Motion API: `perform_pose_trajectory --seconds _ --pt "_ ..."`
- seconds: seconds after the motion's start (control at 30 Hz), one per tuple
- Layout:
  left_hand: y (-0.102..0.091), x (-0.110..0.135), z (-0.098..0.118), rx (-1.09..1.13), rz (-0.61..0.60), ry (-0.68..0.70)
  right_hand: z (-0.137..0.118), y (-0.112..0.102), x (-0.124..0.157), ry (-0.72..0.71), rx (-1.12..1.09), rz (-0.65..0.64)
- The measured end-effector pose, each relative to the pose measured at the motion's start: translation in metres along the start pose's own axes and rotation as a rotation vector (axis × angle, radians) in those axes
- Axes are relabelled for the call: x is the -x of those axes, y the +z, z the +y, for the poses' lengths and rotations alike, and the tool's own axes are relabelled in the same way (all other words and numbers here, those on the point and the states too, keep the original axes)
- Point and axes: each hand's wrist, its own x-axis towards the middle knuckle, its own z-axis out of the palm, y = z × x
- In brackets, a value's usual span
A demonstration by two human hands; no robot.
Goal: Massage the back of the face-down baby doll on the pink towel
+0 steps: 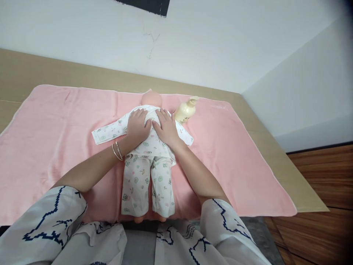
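A baby doll lies stretched out on a pink blanket, its head at the far end and no face showing. It wears a white printed long-sleeved top and matching trousers. My left hand rests flat on the left side of the doll's upper body, fingers pointing away from me. Beside it, my right hand lies flat on the right side, fingers spread. The two thumbs nearly meet over the middle. Close to my right hand stands a cream pump bottle, leaning in the view.
The pink blanket covers most of a light wooden table. A white wall rises behind the table. At the lower right is brown wood-grain panelling. The doll's feet reach the near edge.
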Motion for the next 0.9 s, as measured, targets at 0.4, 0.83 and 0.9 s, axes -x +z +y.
perform_pose_trajectory --seconds 0.4,0.83,0.9 --pt "-0.003 0.000 0.005 -0.019 0.009 -0.053 -0.049 -0.006 0.027 0.011 0.257 -0.024" --pt "-0.007 0.006 0.011 -0.044 0.015 -0.061 -0.029 -0.013 0.010 0.038 0.141 -0.092" --pt "-0.005 0.005 0.010 -0.064 0.007 -0.078 -0.044 -0.015 0.021 0.005 0.189 -0.092"
